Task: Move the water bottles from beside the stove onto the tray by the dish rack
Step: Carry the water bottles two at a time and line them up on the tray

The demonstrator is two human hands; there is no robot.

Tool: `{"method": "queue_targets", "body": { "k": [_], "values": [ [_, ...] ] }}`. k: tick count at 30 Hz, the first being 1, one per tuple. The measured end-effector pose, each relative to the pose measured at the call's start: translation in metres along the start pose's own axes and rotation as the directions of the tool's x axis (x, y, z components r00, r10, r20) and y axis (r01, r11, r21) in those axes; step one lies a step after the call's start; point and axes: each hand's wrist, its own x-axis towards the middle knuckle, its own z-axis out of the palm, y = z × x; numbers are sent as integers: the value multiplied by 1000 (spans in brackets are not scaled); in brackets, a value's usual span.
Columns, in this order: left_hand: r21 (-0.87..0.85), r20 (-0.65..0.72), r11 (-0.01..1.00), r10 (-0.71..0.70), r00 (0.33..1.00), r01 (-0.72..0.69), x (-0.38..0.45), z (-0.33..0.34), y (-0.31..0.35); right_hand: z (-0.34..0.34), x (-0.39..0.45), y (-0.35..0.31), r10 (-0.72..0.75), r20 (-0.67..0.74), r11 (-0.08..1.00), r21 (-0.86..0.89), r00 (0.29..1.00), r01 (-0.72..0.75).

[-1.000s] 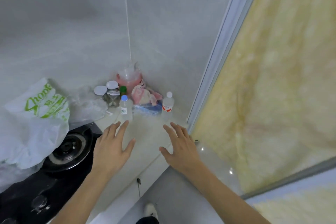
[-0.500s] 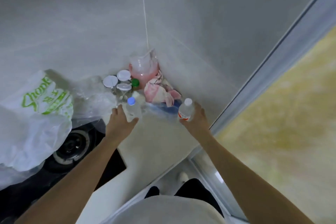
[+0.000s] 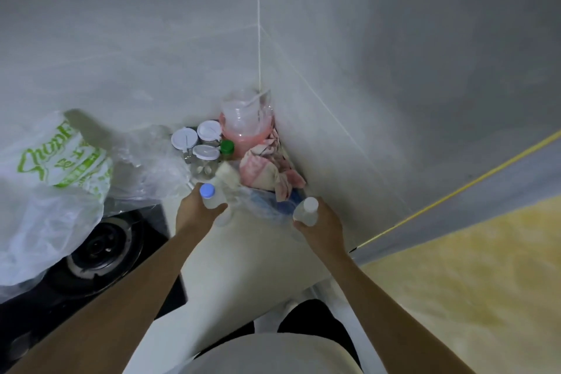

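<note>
On a counter right of the stove burner, two bottles, one in each hand, the other rightward, stand before jars crowding the wall corner.

Both forearms are bare with no sleeves showing, above a pale grey-white top and dark trousers.

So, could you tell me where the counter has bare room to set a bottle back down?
The free patch is the pale counter between the two forearms, bordered by the stove on the left. The corner is crowded: white-lidded jars, a pink jug and a pink cloth. A plastic bag overhangs the stove.
</note>
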Motion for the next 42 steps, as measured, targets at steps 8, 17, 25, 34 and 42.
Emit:
{"method": "queue_targets", "body": {
  "k": [8, 17, 25, 34, 42],
  "values": [
    [-98, -111, 994, -62, 992, 52, -39, -50, -8, -12, -3, -61, -193, 133, 979, 97, 972, 181],
    [-309, -350, 948, -192, 917, 80, -138, -157, -14, 29, -28, -183, -527, 381, 846, 324, 760, 424],
    [-424, -634, 891, -421, 649, 164, -309, -217, -70, 80, -142, -255, -705, 622, 694, 504, 342, 513],
    [-539, -804, 837, -545, 238, 95, -524, -283, -179, 168, -387, -323, -715, 694, 580, 657, -86, 481],
    [-605, -796, 788, -600, -77, 118, -723, -339, -291, 231, -638, -372, -670, 642, 476, 757, -372, 448]
  ]
}}
